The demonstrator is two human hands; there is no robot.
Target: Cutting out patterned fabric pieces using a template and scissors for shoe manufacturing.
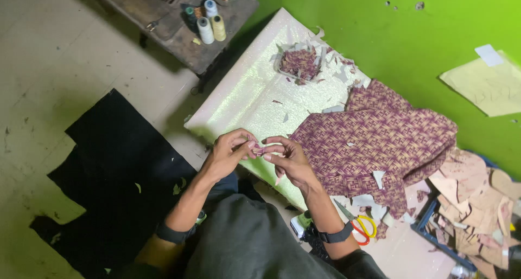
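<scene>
My fingertips pinch a small scrap of patterned purple cloth, thumb and forefinger of my left hand closed on one end and those of my right hand closed on the other, so the scrap sits between the two hands just above the near edge of the board. It is too small and too covered by my fingers for me to tell whether it is folded or flat. Both wrists carry dark bands, and my forearms run back toward my lap, where dark trousers fill the bottom of the view. The board is a pale, shimmering sheet lying slantwise in front of me. To the right of my right hand a large piece of the same purple cloth lies rumpled across the board, with pale offcuts scattered on and around it. Farther up the board sits a small heap of cut purple bits ringed by white paper strips. Near my right wrist, scissors with red and yellow handles lie on the surface, blades pointing up and left. At the far right a blue crate holds a pile of pinkish cut shapes. To my left a black mat covers the floor, and beyond it a dark low table carries several thread spools. A green wall stands behind the board.
</scene>
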